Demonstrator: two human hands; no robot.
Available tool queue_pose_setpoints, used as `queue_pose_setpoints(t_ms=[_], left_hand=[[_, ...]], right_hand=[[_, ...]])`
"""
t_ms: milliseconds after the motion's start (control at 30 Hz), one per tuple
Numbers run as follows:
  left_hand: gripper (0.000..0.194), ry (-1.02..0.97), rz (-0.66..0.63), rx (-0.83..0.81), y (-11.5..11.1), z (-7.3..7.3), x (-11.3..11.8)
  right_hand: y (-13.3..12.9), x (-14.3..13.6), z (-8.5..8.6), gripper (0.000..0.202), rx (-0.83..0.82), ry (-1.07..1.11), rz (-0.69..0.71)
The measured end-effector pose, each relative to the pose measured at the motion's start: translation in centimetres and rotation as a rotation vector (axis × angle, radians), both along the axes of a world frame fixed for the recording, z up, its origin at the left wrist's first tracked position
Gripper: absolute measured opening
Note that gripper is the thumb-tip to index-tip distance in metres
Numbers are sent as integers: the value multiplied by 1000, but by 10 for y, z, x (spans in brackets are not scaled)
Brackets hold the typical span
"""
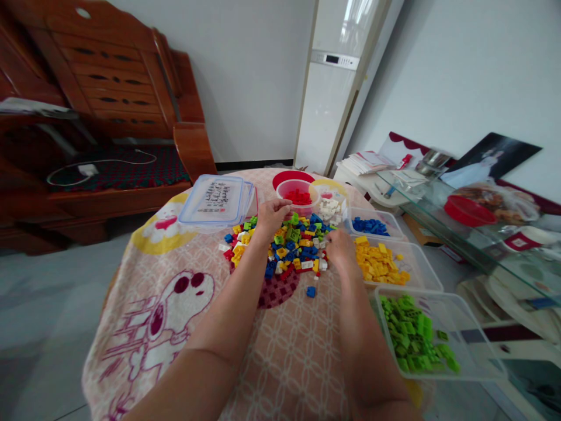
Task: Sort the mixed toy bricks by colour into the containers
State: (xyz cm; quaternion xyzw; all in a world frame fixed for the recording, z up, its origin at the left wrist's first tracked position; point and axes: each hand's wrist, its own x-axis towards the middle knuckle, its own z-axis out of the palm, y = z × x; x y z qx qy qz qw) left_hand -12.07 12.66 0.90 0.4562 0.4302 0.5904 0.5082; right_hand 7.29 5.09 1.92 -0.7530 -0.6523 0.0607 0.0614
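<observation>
A heap of mixed toy bricks lies on the patterned tablecloth. Over its back left part is my left hand, fingers pinched near the bowl of red bricks; what they hold, if anything, is too small to name. My right hand rests at the heap's right edge, its fingers curled, with their tips partly hidden. White bricks are piled behind it. To the right stand clear boxes with blue bricks, yellow bricks and green bricks. One blue brick lies apart in front.
Stacked clear lids lie at the table's back left. A glass shelf with a red bowl and papers stands to the right. Beyond the table are a wooden bench and a tall white appliance.
</observation>
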Motion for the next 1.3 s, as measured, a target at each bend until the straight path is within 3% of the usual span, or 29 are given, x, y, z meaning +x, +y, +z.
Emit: queue_pose_setpoints(t_ms=[267,467,567,767,867,1133,1300], left_hand=[[17,-7,2,-14,-2,4,0],[17,-9,6,-19,-3,5,1],[17,-14,10,-20,-3,5,1],[15,-3,4,-11,-3,4,1],[17,-6,6,-7,-2,3,1],[18,-4,2,-4,-2,2,1],[16,-15,5,-16,-3,4,1]], right_hand=[[-2,-2,-5,30,-74,-34,17],[2,2,-6,23,116,157,-55],[8,4,-12,19,238,455,-92],[20,5,-24,30,493,1336,-325],[25,8,-27,31,576,1567,-367],[36,17,-39,63,593,1696,-162],[36,19,-40,65,600,1667,-136]])
